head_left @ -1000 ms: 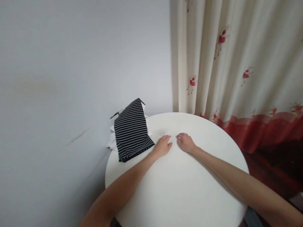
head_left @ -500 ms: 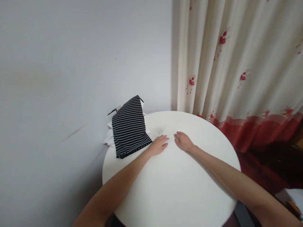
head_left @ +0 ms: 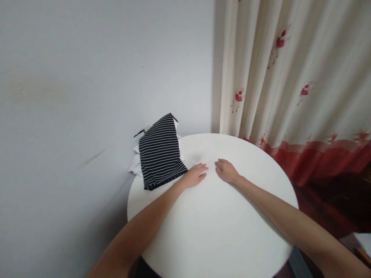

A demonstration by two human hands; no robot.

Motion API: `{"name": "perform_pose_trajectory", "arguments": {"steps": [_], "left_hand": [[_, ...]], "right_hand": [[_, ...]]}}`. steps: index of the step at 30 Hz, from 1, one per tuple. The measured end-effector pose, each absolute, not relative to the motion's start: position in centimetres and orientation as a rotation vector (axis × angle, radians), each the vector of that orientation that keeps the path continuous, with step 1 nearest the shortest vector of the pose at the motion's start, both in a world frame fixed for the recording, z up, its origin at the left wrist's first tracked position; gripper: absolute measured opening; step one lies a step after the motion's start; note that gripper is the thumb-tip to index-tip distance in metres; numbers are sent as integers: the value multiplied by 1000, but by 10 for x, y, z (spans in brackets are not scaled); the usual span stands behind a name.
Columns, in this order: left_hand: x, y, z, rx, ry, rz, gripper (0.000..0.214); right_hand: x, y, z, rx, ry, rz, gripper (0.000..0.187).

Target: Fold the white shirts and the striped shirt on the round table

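Note:
My left hand [head_left: 196, 175] lies flat on the white round table [head_left: 217, 224], fingers stretched out and thumb apart, holding nothing. Just left of its wrist is the corner of a black cloth with white stripes [head_left: 160, 154], draped over a pile of white items [head_left: 136, 166] whose kind I cannot make out. Across a small gap, my right hand [head_left: 226, 170] rests on the tabletop with its fingers loosely bent and slightly apart. Nothing shows in it.
A pale wall [head_left: 87, 96] rises behind the table on the left. On the right hangs a cream curtain [head_left: 266, 85] with red flowers and a red lower band. A white object [head_left: 363, 241] shows at the lower right edge.
The view has shifted slightly, so everything sits a little further right and higher. Both hands stay in the same places on the table.

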State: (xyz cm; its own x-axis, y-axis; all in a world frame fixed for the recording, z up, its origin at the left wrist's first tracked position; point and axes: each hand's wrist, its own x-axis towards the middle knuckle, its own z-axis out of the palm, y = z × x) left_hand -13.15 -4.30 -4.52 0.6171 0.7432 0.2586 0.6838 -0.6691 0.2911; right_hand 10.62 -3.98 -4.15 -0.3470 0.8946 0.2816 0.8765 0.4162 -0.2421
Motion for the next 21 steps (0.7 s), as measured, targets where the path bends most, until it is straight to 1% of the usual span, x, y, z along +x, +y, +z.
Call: {"name": "perform_pose_trajectory", "arguments": {"steps": [21], "left_hand": [[-133, -46, -44, 2657, 1176, 573, 38]], "right_hand": [[108, -40, -40, -1518, -2316, 103, 41]]}}
